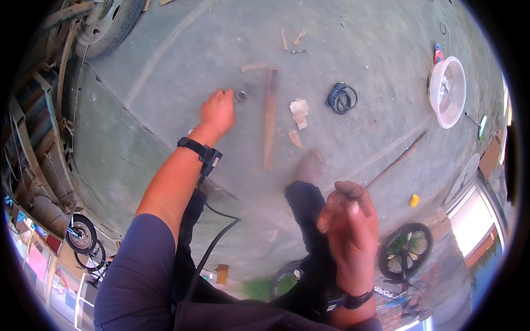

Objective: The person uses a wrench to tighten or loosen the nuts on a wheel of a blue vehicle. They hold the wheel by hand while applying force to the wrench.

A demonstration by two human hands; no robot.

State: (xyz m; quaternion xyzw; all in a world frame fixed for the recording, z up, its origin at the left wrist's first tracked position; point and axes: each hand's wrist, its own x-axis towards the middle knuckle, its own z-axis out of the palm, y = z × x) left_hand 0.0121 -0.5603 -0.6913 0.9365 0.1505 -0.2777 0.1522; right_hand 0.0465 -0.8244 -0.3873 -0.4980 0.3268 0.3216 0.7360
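My left hand (pixel 218 113) reaches out low over the floor, its fingers closed. A small metal ring (pixel 241 96) shows right at its fingertips; whether the hand grips it or a longer tool ending in it is unclear. To the right of that hand lies a long flat wooden strip (pixel 270 118), a little blurred. My right hand (pixel 353 226) is raised near my right leg, its fingers loosely curled and apart, with nothing visible in them. A black coiled cable lock (pixel 342 99) rests on the floor beyond the torn cardboard pieces (pixel 299 113).
A whitish basin (pixel 448 94) stands at the right. A thin stick (pixel 398 157) and a yellow object (pixel 414 200) lie nearer. Bicycle wheels (pixel 406 251) are at lower right. A metal frame (pixel 41 138) and a large tyre (pixel 110 27) line the left. A black cable (pixel 212 243) hangs by my left leg.
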